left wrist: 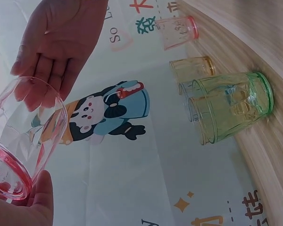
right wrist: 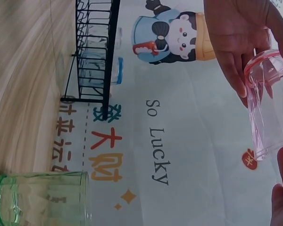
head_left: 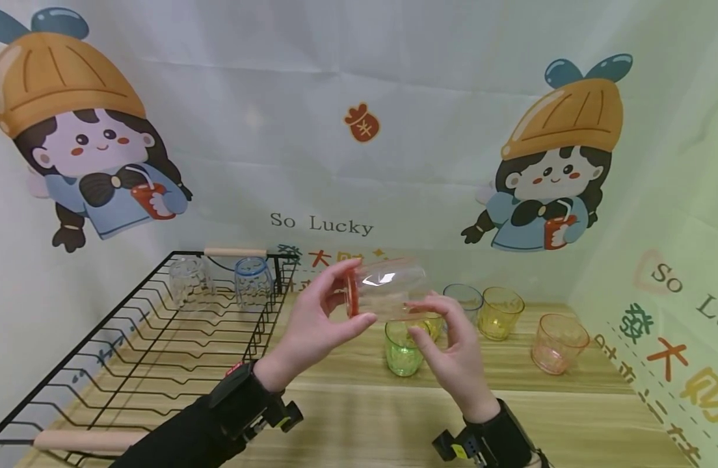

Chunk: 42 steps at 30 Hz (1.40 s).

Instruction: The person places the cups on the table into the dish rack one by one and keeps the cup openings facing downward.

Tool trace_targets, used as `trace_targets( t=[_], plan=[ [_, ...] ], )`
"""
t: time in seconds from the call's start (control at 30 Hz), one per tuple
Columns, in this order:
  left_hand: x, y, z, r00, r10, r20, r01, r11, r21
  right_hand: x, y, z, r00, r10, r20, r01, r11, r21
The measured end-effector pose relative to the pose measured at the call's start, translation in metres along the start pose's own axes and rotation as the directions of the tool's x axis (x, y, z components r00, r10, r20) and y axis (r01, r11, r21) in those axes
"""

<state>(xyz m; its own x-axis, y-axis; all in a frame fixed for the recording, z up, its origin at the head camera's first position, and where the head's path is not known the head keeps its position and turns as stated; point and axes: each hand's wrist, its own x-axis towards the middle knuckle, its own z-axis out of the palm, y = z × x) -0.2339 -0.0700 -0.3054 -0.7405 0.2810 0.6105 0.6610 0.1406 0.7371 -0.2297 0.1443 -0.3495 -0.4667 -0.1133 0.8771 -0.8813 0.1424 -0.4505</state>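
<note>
My left hand (head_left: pixel 312 318) grips a clear glass cup (head_left: pixel 388 286) by its red-tinted base, fingers on the far side and thumb below. Held in the air, the cup lies on its side, with its mouth toward the right. Close to that mouth is my right hand (head_left: pixel 452 351), its fingers loosely bent and its thumb apart from the glass. The right fingertips overlap the rim; whether they touch it I cannot tell. Beneath the cup, a green glass (head_left: pixel 402 357) stands upright on the wood-look table (head_left: pixel 359 422).
At left is a black wire rack (head_left: pixel 176 312) with wooden handles, where a clear glass (head_left: pixel 189 283) and a blue-tinted glass (head_left: pixel 253 283) stand upside down at the far end. Yellow (head_left: pixel 501 315), bluish (head_left: pixel 464 296) and orange-pink (head_left: pixel 560 344) glasses stand right. A printed curtain (head_left: pixel 441 130) hangs behind.
</note>
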Motion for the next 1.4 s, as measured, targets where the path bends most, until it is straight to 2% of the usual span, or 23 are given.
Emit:
trace_targets(
  t=[0.27,0.47,0.7,0.87,1.13,1.4],
  plan=[
    [-0.001,0.000,-0.006,1.000,-0.018,-0.023,0.018,0.999,0.028,-0.003,0.003,-0.006,1.000,-0.022,0.010,0.023,0.998,-0.062],
    [-0.003,0.000,-0.010,0.999,-0.049,-0.016,0.050,0.998,0.040,-0.005,0.006,-0.011,0.999,-0.054,0.009,0.054,0.994,-0.099],
    [-0.002,0.000,-0.015,0.998,-0.060,-0.020,0.061,0.997,0.049,-0.007,0.008,-0.015,1.000,-0.003,0.017,0.005,0.991,-0.134],
    [-0.002,0.001,-0.019,0.998,-0.049,-0.036,0.051,0.997,0.065,-0.009,0.008,-0.016,1.000,0.002,0.031,0.002,0.989,-0.151],
    [-0.003,0.000,-0.031,0.996,-0.070,-0.055,0.077,0.986,0.149,-0.011,0.012,-0.020,0.999,0.003,0.032,0.003,0.984,-0.179],
    [-0.003,-0.001,-0.042,0.994,-0.098,-0.055,0.107,0.974,0.201,-0.016,0.016,-0.023,0.998,0.037,0.044,-0.027,0.978,-0.208]
  ],
)
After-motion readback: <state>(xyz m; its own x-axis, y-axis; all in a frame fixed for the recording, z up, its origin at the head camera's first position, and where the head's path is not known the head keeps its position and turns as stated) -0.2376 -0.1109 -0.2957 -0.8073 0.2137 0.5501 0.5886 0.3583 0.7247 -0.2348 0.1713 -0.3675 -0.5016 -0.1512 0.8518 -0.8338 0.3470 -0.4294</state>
